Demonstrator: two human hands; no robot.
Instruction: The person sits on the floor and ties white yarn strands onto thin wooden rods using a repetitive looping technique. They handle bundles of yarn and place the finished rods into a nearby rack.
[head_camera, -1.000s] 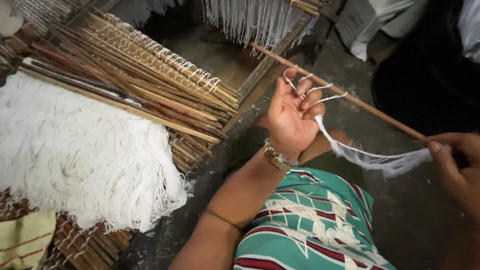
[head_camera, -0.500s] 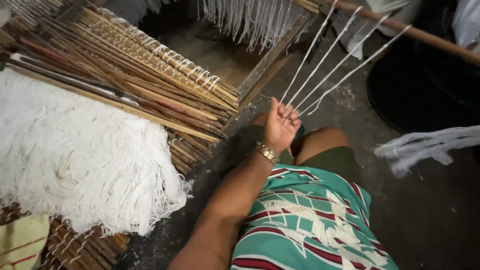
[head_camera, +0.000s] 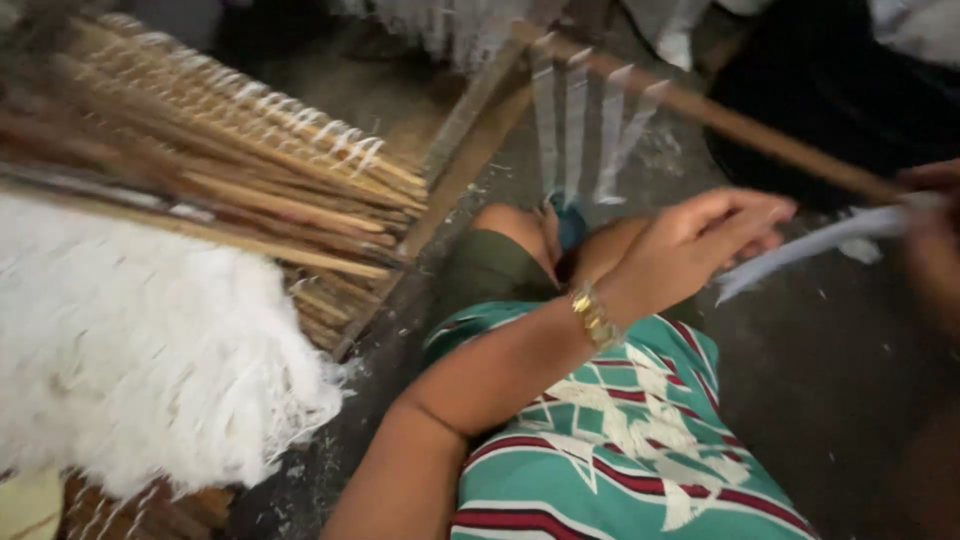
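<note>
The head view looks down on the person's lap, and much of it is blurred.

The left hand (head_camera: 690, 250) sits near the middle of the frame, above the knee, wrist turned so that a gold watch (head_camera: 595, 318) faces up. Its fingers (head_camera: 745, 215) reach out to the right, loosely curved and apart; they lie just beside the white strands (head_camera: 585, 135) and close to a pale bundle (head_camera: 810, 245), but the blur hides whether they touch or pinch either. So the left grip cannot be told for certain.

The strands hang in about four flat white bands from a wooden rod (head_camera: 760, 135), which runs slantwise from the upper middle down toward the right edge. Their lower ends drop behind the knee and the left hand.

The right hand (head_camera: 930, 240) shows only in part at the right edge, badly smeared. It is at the lower end of the rod, where the pale bundle also ends. Whether its grip is clamped on the rod, the bundle or both cannot be told.

To the left lies a heap of white fibre (head_camera: 140, 350) on a stack of bamboo sticks (head_camera: 250, 180), with a wooden frame (head_camera: 455, 170) along the stack's right side. Below the forearm is a green patterned cloth (head_camera: 620, 450) over the lap. The floor (head_camera: 830, 360) is dark and dusty.
</note>
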